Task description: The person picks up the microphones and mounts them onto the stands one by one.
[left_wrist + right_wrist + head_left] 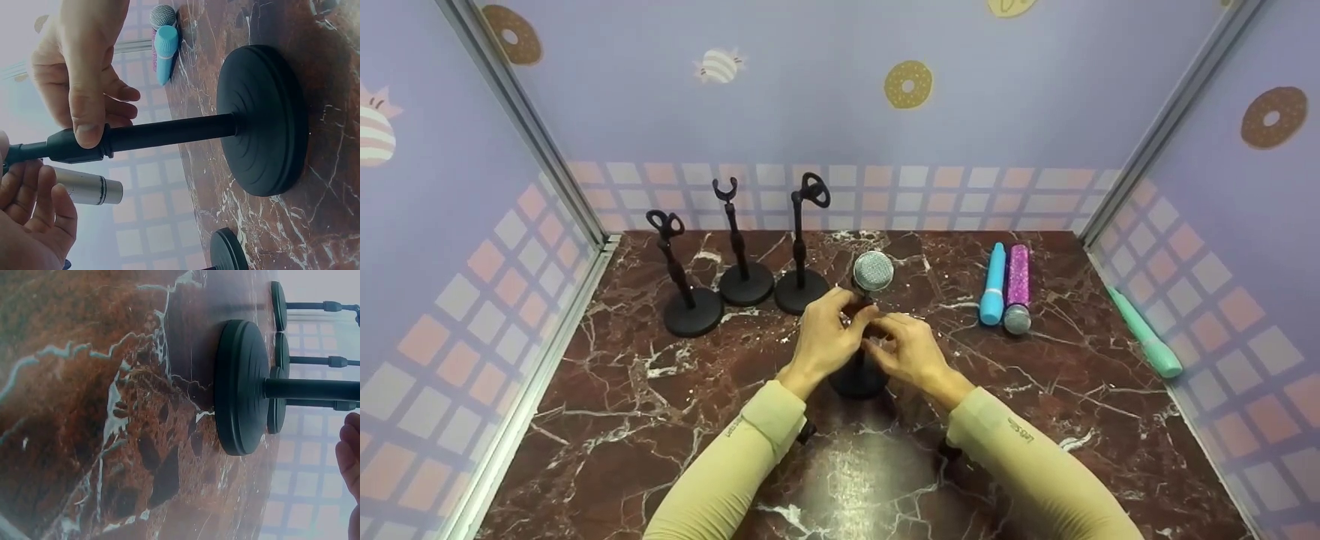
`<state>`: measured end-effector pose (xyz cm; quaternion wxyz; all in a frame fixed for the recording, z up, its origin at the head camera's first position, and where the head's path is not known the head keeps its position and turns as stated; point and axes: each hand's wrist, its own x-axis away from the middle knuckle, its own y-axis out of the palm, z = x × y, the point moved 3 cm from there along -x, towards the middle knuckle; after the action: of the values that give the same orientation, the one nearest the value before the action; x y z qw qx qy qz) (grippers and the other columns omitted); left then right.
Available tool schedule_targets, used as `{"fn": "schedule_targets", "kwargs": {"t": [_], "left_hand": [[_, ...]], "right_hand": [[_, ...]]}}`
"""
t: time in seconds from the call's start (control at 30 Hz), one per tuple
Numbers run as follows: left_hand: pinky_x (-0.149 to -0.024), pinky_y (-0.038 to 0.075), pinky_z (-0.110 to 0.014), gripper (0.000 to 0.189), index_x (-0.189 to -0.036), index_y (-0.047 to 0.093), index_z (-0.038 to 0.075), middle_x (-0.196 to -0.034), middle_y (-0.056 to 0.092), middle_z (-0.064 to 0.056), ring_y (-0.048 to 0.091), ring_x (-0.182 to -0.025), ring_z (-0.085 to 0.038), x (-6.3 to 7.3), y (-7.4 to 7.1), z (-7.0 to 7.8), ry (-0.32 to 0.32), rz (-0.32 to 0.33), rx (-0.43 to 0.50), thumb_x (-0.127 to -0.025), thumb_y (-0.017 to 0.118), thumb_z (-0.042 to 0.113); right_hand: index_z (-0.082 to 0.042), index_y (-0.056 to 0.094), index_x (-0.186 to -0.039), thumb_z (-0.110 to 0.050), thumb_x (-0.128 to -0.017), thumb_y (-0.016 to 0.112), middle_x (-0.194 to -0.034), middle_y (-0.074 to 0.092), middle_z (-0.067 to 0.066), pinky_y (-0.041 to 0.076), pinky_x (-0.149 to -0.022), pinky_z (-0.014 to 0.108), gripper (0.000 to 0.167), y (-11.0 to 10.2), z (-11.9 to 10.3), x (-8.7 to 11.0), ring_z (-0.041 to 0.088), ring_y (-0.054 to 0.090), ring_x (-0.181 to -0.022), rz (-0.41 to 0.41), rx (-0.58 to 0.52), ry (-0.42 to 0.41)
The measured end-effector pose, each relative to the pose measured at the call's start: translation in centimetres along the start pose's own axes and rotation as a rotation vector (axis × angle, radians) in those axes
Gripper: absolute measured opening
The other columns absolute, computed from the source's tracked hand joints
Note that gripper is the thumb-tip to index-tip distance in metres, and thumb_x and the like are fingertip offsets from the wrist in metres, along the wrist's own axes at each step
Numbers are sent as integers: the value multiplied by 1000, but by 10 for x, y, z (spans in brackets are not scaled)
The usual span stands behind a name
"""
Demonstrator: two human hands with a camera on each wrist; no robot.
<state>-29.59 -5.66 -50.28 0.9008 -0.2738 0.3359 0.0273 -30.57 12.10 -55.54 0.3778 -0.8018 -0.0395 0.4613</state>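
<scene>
A black microphone stand point(169, 130) stands upright on its round base between my two hands. At its top sits a silver microphone point(874, 270), grille up; its pale body slants behind the stem in the left wrist view, and the clip is mostly hidden. My right hand point(911, 349) grips the collar on the stem, thumb across its near side. Higher up, my left hand point(829, 334) holds the thin upper stem just under the microphone, its fingers curled around it. Only some fingertips point(349, 450) of the right hand enter the right wrist view.
Three more black stands point(746, 283) are grouped at the back left, their holders bare. On the right lie a blue microphone point(994, 289) and a glittery purple one point(1018, 281). A mint-green microphone point(1147, 337) lies along the right wall. Patterned panels enclose the marbled table point(660, 450).
</scene>
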Motion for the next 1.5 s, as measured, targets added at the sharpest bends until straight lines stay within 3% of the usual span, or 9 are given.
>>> {"fn": "schedule_targets", "kwargs": {"t": [0.2, 0.37, 0.57, 0.83, 1.2, 1.37, 1.5], "left_hand": [[-78, 64, -42, 38, -95, 78, 7, -91, 78, -9, 78, -83, -24, 2, 1, -2, -5, -15, -9, -106, 77, 44], [-74, 62, -43, 30, -94, 77, 5, -89, 76, -10, 76, -80, -28, 3, 1, -1, 7, -6, -13, -104, 81, 33], [-74, 61, -45, 25, -95, 77, 5, -90, 78, -11, 75, -79, -29, 3, 1, 0, 10, -9, -21, -103, 83, 28], [-75, 62, -46, 22, -94, 76, 5, -90, 77, -11, 76, -80, -30, 2, 1, -1, -3, -13, -29, -101, 84, 25], [-76, 62, -45, 25, -94, 77, 5, -90, 77, -11, 77, -82, -28, 2, 0, -2, -11, -21, -19, -103, 82, 27], [-73, 60, -45, 27, -94, 76, 5, -90, 77, -11, 75, -79, -31, 3, 0, -2, -18, -25, -9, -103, 81, 30], [-74, 61, -44, 26, -93, 76, 5, -88, 76, -11, 75, -80, -28, 2, -1, -1, -7, -7, -12, -103, 82, 29]], "right_hand": [[-4, 78, -104, -12, -81, 94, -84, 75, 8, 61, -69, 40, 29, -1, -2, 0, 24, 71, -75, 61, 34, -21], [-3, 76, -108, -13, -81, 91, -87, 74, 8, 59, -69, 41, 33, 0, -3, 1, 25, 68, -77, 96, 51, -72], [-1, 76, -113, -10, -84, 84, -86, 72, 9, 58, -69, 41, 31, 3, -4, 1, 25, 65, -76, 62, 36, -73], [-4, 75, -106, -12, -82, 89, -83, 71, 7, 58, -67, 40, 30, 3, -5, -3, 24, 66, -74, 62, 37, -45], [-7, 69, -93, -22, -78, 96, -79, 71, 9, 58, -67, 45, 34, 4, -5, -8, 26, 68, -72, 76, 81, 58], [-6, 71, -96, -23, -78, 98, -82, 74, 10, 61, -65, 42, 36, 4, -4, -5, 26, 71, -72, 67, 14, 80], [-3, 73, -105, -17, -83, 90, -86, 76, 13, 64, -66, 41, 30, 5, -4, -4, 30, 74, -74, 43, -52, 45]]}}
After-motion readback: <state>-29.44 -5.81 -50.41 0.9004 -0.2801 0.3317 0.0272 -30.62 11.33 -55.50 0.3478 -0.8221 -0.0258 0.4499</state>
